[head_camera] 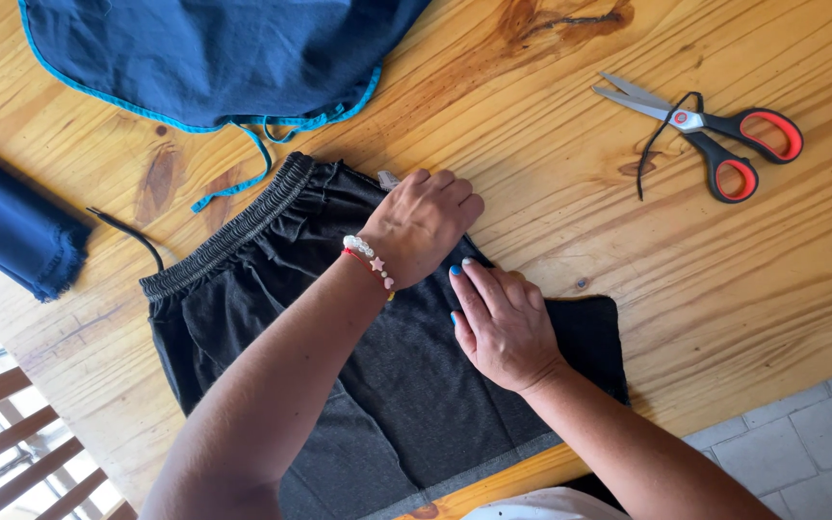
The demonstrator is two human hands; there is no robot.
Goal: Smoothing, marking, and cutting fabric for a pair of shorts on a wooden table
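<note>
A dark grey pair of shorts point(272, 318) with an elastic waistband lies flat on a wooden table point(570, 183). My left hand point(423, 223), wearing a beaded bracelet, presses down near the waistband end with fingers curled together on the fabric. Just to its right, my right hand point(499, 323) lies flat on the cloth, fingers together, pressing the upper edge of the garment. Neither hand grips anything.
Scissors point(715, 135) with red and black handles lie at the upper right, a black cord beside them. A navy garment with teal trim point(214, 53) sits at the top, folded navy cloth point(12, 226) at the left. Chair slats point(21, 433) and tiled floor point(801, 424) show below the table edge.
</note>
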